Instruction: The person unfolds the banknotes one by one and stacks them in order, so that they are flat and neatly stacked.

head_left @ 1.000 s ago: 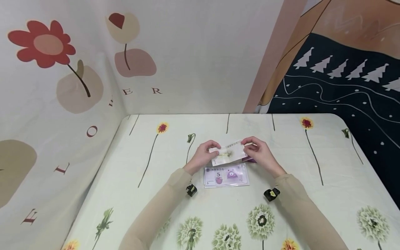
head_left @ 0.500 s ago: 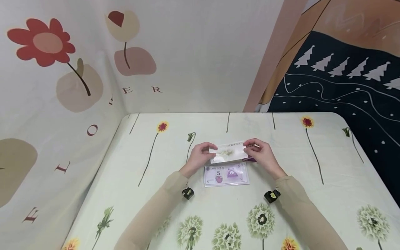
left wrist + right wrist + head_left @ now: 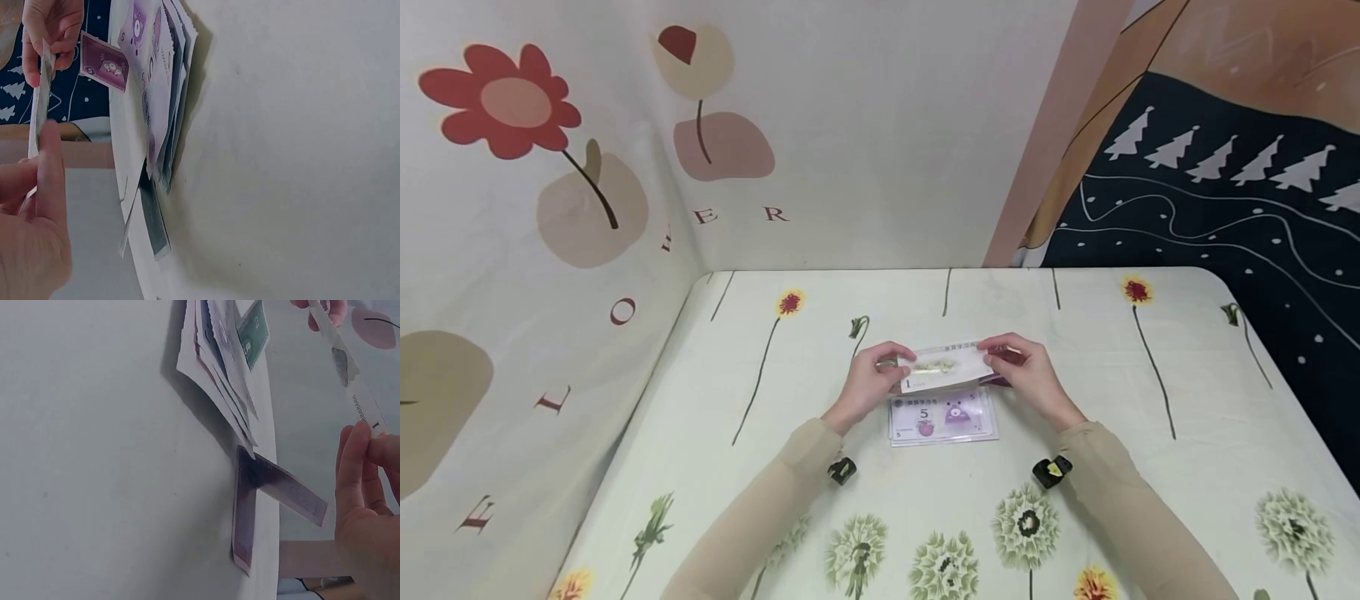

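Pinching white 1 note [image 3: 946, 367] at left end with left hand [image 3: 867, 382], right end with right hand [image 3: 1028, 365], above worktop [image 3: 928, 492], just beyond far edge of purple-topped note stack [image 3: 942, 419].

Head view: from my head, above and behind my hands, facing forward and down; the widest and farthest, it takes in my sleeves [image 3: 756, 517], the table [image 3: 1225, 433] to its far edge, the pale wall [image 3: 880, 142].
Left wrist view: low over the table, rolled sideways, close to the stack of notes [image 3: 164, 81]; my left hand [image 3: 34, 228] near, my right hand [image 3: 56, 28] farther off.
Right wrist view: also low, rolled the opposite way; right hand near, left farther off.
Both wrist views: share the stack and the note [image 3: 936, 368] between my hands.
Head and left wrist: share the dark cloth [image 3: 1210, 208] with white trees [image 3: 1257, 164].
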